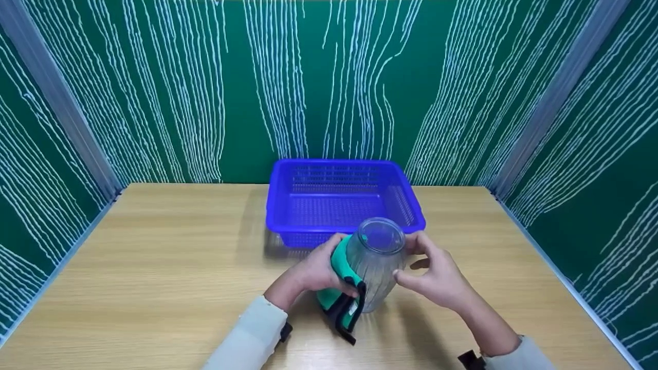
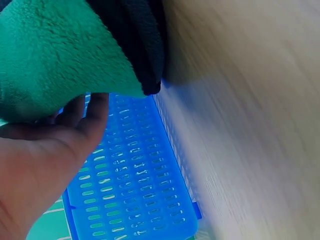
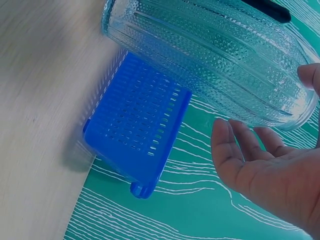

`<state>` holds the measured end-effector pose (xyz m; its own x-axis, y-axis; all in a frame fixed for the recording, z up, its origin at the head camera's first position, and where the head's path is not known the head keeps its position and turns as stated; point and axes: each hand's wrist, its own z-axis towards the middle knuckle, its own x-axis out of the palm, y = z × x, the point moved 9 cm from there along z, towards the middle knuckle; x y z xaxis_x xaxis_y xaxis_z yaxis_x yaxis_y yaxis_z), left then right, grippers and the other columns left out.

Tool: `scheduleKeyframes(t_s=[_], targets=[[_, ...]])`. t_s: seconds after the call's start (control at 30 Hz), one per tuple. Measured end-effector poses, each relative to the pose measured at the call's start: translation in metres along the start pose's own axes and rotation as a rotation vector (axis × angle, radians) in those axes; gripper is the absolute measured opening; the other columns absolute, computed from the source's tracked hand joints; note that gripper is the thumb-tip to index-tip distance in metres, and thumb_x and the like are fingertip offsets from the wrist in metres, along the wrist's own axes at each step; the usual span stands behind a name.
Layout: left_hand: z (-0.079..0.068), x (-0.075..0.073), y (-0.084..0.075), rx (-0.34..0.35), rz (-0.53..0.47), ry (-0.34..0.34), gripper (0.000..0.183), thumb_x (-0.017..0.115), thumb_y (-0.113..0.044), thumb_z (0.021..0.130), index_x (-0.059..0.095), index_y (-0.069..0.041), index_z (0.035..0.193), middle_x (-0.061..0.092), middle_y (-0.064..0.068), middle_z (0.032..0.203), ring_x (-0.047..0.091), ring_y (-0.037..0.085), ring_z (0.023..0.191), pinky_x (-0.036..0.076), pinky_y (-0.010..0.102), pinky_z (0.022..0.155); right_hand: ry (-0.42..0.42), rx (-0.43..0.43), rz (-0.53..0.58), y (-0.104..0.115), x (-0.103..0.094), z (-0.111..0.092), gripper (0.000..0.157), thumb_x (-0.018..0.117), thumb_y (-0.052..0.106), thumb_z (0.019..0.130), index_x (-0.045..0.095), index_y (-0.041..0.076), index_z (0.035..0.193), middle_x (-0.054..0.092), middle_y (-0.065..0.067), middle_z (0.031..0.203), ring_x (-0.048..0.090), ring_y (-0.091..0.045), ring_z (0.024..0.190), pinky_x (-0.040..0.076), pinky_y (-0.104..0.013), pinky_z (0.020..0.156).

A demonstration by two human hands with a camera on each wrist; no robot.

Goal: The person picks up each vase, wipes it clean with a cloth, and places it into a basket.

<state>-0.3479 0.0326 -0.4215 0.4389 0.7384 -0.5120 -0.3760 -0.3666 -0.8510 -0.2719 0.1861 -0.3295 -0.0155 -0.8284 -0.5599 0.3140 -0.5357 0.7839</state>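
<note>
A clear ribbed glass vase point(image 1: 378, 267) stands slightly tilted above the table, its round mouth facing up. Wrapped against its left side is a green plush cloth point(image 2: 55, 55) with black edging, which droops below in the head view. My left hand point(image 1: 321, 267) grips the cloth and presses it to the glass, thumb toward me. On the other side, my right hand point(image 1: 437, 275) curves loosely round the vase, thumb on the near side and fingers behind. In the right wrist view, the right thumb point(image 3: 310, 76) overlaps the glass near one end, and the fingertips lie right at its outline.
A blue perforated plastic basket point(image 1: 275, 205) sits just beyond the hands on the wooden table point(image 1: 195, 246). Green panels point(image 1: 239, 113) with white wavy lines enclose the back and sides, with grey posts point(image 1: 550, 87) at the corners.
</note>
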Motion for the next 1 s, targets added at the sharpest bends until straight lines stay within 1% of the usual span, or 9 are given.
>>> scheduleKeyframes(t_s=[0.13,0.37,0.57,0.63,0.83,0.93,1.0], targets=[[0.000,0.002,0.004,-0.012,0.026,0.003,0.090,0.088,-0.034,0.038,0.038,-0.034,0.114,0.050,-0.013,0.110,0.047,0.010,0.102,0.036,0.032,0.090,-0.005,0.009,0.003,0.000,0.000,0.000,0.046,0.071,0.002,0.066,0.049,0.004,0.107,0.056,-0.004,0.097,0.052,-0.020,0.092,0.046,-0.042,0.077],[-0.002,0.005,0.013,-0.065,0.089,0.024,0.086,0.086,-0.041,0.038,0.038,-0.034,0.108,0.050,-0.013,0.104,0.046,0.010,0.097,0.039,0.032,0.085,0.001,0.009,0.018,-0.007,0.002,0.001,0.046,0.071,0.003,0.066,0.049,0.007,0.106,0.056,-0.005,0.097,0.052,-0.020,0.092,0.046,-0.042,0.077],[0.000,0.007,0.011,-0.049,0.120,0.033,0.086,0.086,-0.042,0.036,0.039,-0.035,0.107,0.050,-0.013,0.102,0.047,0.010,0.096,0.038,0.032,0.085,-0.008,0.005,0.011,-0.029,0.003,0.006,0.047,0.073,0.007,0.066,0.049,0.014,0.105,0.056,0.000,0.097,0.052,-0.015,0.091,0.046,-0.037,0.076],[0.000,0.007,0.011,-0.045,0.137,0.031,0.086,0.086,-0.042,0.035,0.039,-0.034,0.106,0.051,-0.013,0.101,0.047,0.010,0.095,0.039,0.031,0.084,-0.008,-0.001,0.009,-0.033,0.003,0.007,0.047,0.073,0.009,0.066,0.049,0.016,0.105,0.056,0.001,0.097,0.052,-0.014,0.091,0.046,-0.035,0.075],[0.000,0.005,0.011,-0.048,0.197,0.019,0.086,0.086,-0.042,0.033,0.041,-0.031,0.105,0.051,-0.012,0.098,0.048,0.009,0.091,0.041,0.028,0.079,0.008,-0.004,0.016,-0.035,0.004,0.007,0.046,0.072,0.011,0.067,0.048,0.019,0.106,0.056,0.003,0.099,0.051,-0.015,0.092,0.045,-0.036,0.075],[-0.001,0.004,0.011,-0.053,0.225,0.029,0.086,0.085,-0.046,0.033,0.041,-0.032,0.106,0.051,-0.013,0.098,0.048,0.009,0.091,0.041,0.028,0.079,0.021,0.007,0.003,-0.035,0.004,0.007,0.047,0.073,0.013,0.068,0.048,0.020,0.106,0.056,0.002,0.099,0.051,-0.014,0.093,0.045,-0.037,0.076],[-0.002,0.003,0.011,-0.061,0.216,0.042,0.086,0.085,-0.047,0.035,0.041,-0.034,0.108,0.051,-0.013,0.099,0.048,0.010,0.092,0.041,0.029,0.080,0.029,0.009,-0.017,-0.034,0.003,0.007,0.048,0.073,0.015,0.068,0.047,0.020,0.108,0.056,0.002,0.101,0.051,-0.014,0.095,0.045,-0.038,0.076]])
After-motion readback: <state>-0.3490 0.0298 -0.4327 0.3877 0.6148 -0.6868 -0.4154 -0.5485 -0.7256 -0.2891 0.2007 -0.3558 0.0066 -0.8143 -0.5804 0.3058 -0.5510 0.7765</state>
